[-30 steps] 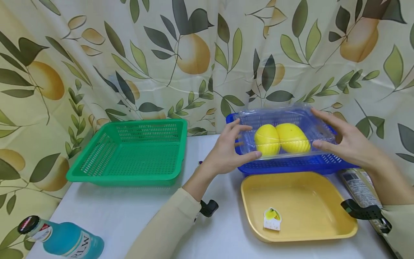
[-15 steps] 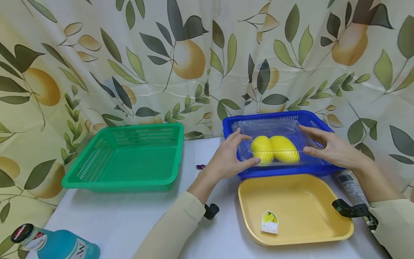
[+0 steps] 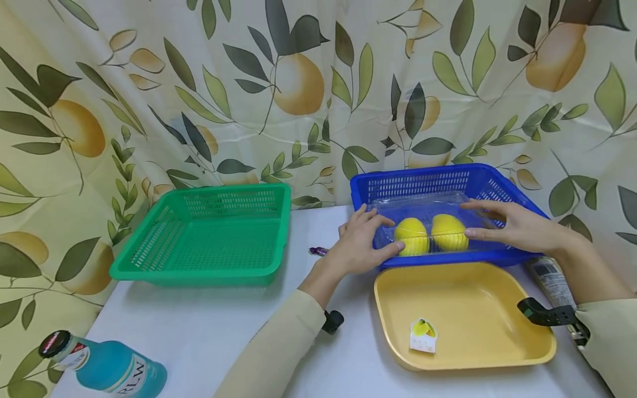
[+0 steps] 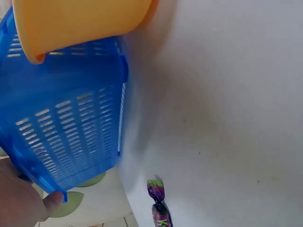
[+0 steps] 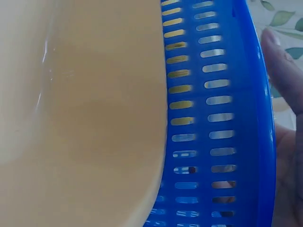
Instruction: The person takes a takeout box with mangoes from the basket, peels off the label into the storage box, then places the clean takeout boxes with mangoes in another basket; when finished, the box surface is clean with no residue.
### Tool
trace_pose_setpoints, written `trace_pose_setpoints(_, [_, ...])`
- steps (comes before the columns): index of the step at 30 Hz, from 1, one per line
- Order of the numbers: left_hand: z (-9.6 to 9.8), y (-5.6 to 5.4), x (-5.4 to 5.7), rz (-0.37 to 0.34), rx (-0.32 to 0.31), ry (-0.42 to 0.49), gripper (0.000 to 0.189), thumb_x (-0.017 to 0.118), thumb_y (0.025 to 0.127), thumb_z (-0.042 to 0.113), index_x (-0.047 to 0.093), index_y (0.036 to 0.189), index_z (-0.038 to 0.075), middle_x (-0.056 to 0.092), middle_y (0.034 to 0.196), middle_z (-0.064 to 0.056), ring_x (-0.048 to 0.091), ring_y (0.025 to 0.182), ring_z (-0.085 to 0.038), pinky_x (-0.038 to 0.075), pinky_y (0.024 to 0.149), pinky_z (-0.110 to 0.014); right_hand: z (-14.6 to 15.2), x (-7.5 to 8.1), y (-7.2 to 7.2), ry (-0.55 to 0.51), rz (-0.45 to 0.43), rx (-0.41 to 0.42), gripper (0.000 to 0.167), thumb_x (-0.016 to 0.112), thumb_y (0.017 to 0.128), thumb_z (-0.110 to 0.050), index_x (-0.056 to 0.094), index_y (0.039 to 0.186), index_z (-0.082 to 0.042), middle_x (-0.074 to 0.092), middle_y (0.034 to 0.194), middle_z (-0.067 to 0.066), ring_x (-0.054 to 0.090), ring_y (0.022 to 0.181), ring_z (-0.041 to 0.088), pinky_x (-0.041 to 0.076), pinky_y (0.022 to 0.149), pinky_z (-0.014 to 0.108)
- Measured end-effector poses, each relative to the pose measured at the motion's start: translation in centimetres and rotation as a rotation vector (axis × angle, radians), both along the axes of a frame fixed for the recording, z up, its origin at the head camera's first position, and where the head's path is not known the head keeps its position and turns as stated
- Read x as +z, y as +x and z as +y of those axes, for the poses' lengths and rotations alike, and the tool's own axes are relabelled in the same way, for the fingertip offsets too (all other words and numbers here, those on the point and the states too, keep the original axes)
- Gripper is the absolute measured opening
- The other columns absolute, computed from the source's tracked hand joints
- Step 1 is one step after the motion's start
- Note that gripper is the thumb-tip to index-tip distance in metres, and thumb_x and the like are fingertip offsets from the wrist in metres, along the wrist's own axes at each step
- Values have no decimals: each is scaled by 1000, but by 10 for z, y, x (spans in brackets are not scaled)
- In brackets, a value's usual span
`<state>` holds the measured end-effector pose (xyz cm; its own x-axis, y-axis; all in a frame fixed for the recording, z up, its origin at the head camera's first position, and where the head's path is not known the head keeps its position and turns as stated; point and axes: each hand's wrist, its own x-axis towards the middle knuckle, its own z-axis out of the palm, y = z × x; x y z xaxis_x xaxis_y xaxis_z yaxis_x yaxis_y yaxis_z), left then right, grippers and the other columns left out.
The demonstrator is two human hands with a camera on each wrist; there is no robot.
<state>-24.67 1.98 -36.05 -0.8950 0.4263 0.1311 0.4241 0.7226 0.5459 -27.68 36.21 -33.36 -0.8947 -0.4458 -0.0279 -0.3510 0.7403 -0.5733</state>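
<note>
A clear plastic box [image 3: 423, 205] with two yellow fruits [image 3: 450, 232], lemon-like in shape, lies inside the blue basket [image 3: 418, 179]. My left hand [image 3: 360, 240] holds the box's left end, thumb toward the front and fingers over the side. At the right end, my right hand [image 3: 517, 224] grips with its fingers behind and its thumb in front. In the left wrist view, only part of the left hand [image 4: 23, 201] shows by the basket rim. The right wrist view catches the right hand [image 5: 286, 85] beyond the rim; the box is hidden there by the basket wall.
A yellow tray [image 3: 478, 315] bearing a fruit sticker [image 3: 423, 335] stands before the blue basket. Left of it sits a green basket [image 3: 226, 237]. A blue bottle [image 3: 121, 367], a purple-wrapped candy [image 3: 318, 251] and a silvery packet [image 3: 552, 282] lie on the white table [image 3: 199, 326].
Both hands have lowered the plastic box from above the rim down into the blue basket. The two yellow fruits inside have rolled apart, leaving a gap.
</note>
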Motion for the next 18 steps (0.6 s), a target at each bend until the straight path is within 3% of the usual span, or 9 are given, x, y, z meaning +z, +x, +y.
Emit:
trace_pose_setpoints(9, [-7,-2,-2,-1,-71,10,47,54,103,50,61,140,22,25,169,-10,4,160,-31,20,119,-69,-7,-4,5,62,-16,-9,71,72,96,-39,43,153,-8,28,160,35,34,136,65,35,100,79])
trace_pose_setpoints(14, [-24,0,2,-11,-81,30,47,53,104,50,58,142,25,22,171,-5,4,160,-28,16,119,-71,-13,-4,11,61,-11,2,70,70,97,-40,44,153,-7,19,164,34,23,143,64,27,102,82])
trace_pose_setpoints(18, [-43,4,11,-4,-68,64,49,53,104,48,53,147,25,18,172,-3,9,159,-30,16,119,-71,-20,4,17,58,45,11,68,71,97,-38,45,152,-7,13,168,29,11,150,58,19,108,82])
